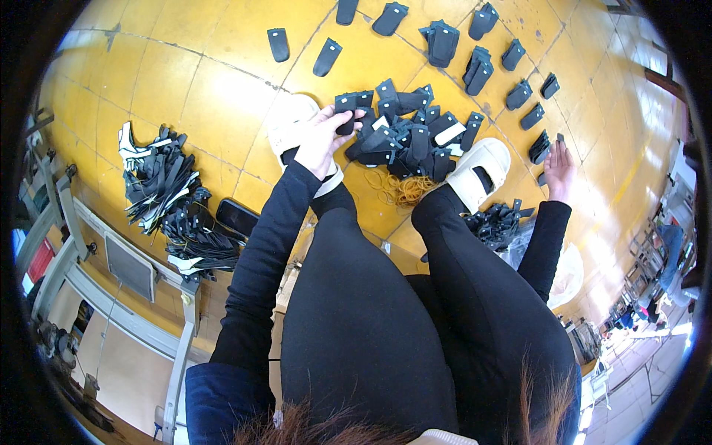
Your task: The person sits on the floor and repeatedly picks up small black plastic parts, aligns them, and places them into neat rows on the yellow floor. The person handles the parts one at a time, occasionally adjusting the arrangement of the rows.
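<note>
My left hand (pixel 324 136) grips a flat black pouch-like piece (pixel 345 119) between thumb and fingers, above the left edge of a loose heap of similar black pieces (pixel 419 148). Many of them carry a small white label, and a white strip (pixel 449 133) lies on the heap. Out to the right, my right hand (pixel 560 170) has its fingers stretched out, palm partly turned up. Beside it sits a small stack of black pieces (pixel 540 147). A small dark piece (pixel 561 138) shows right at its fingertips; whether they touch it is unclear.
Small stacks of black pieces (pixel 443 43) stand across the yellow tiled floor (pixel 222 96). Yellow rubber bands (pixel 400 188) lie between my white shoes. Black-and-white straps (pixel 156 178) and a phone-like black object (pixel 237 216) are at left, by a metal frame (pixel 133 319). More black parts (pixel 497 222) lie by my right leg.
</note>
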`<action>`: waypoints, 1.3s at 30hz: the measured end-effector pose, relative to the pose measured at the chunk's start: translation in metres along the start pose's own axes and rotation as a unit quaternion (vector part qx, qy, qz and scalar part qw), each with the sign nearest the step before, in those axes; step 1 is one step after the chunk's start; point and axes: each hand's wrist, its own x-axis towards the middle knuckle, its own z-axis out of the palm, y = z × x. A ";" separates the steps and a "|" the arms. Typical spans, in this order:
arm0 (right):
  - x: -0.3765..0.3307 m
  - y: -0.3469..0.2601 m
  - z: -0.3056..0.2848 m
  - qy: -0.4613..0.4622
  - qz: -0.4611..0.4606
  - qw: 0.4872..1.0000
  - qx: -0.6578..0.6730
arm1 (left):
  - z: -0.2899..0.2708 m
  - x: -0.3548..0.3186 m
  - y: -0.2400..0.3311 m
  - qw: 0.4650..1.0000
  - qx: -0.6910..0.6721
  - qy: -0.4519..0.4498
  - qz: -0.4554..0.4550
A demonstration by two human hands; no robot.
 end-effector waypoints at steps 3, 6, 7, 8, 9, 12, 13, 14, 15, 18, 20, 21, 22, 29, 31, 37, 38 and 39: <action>0.011 -0.001 0.029 -0.061 -0.052 0.991 -0.103 | 0.006 -0.003 0.002 1.000 -0.002 0.007 -0.004; 0.026 -0.011 0.056 -0.101 -0.068 0.960 -0.253 | 0.011 -0.006 0.002 1.000 -0.010 0.007 -0.005; 0.031 -0.014 0.063 -0.101 -0.074 0.950 -0.284 | 0.013 -0.006 0.002 1.000 -0.012 0.004 -0.002; 0.035 -0.018 0.067 -0.099 -0.085 0.952 -0.276 | 0.013 -0.006 0.001 1.000 -0.004 0.006 -0.006; 0.039 -0.022 0.070 -0.101 -0.096 0.954 -0.265 | 0.014 -0.006 0.000 1.000 0.004 0.007 -0.007; 0.041 -0.021 0.066 -0.091 -0.111 0.964 -0.224 | 0.014 -0.006 -0.004 1.000 0.025 0.014 -0.005; 0.040 -0.020 0.063 -0.083 -0.115 0.968 -0.208 | 0.015 -0.005 -0.005 0.999 0.031 0.010 -0.005; 0.036 -0.020 0.057 -0.066 -0.120 0.973 -0.187 | 0.014 -0.004 -0.007 0.999 0.030 0.017 -0.007; 0.028 -0.015 0.050 -0.069 -0.121 0.975 -0.174 | 0.014 -0.004 -0.008 0.999 0.029 0.019 -0.012; -0.006 0.015 0.040 -0.030 -0.151 0.971 -0.184 | 0.014 -0.006 -0.013 0.984 0.133 0.066 0.103; -0.039 0.043 0.040 -0.049 -0.151 0.944 -0.291 | 0.013 -0.010 -0.017 0.954 0.207 0.097 0.195; -0.061 0.059 0.040 -0.062 -0.184 0.936 -0.295 | 0.010 -0.013 -0.018 0.940 0.230 0.106 0.230; -0.085 0.080 0.042 -0.086 -0.221 0.925 -0.297 | 0.007 -0.015 -0.018 0.924 0.253 0.114 0.264; -0.176 0.114 0.120 -0.349 -0.277 0.762 -0.470 | -0.007 -0.023 -0.011 0.975 0.178 0.028 0.134; -0.185 0.115 0.151 -0.426 -0.232 0.757 -0.438 | 0.001 -0.019 -0.008 0.986 0.120 -0.016 0.116; -0.201 0.131 0.211 -0.565 -0.137 0.722 -0.375 | 0.031 -0.008 -0.005 0.997 -0.037 0.012 0.069; -0.202 0.132 0.213 -0.568 -0.126 0.719 -0.380 | 0.032 -0.007 -0.005 0.995 -0.065 0.006 0.079; -0.202 0.133 0.214 -0.578 -0.117 0.716 -0.374 | 0.032 -0.005 -0.004 0.995 -0.041 0.015 0.085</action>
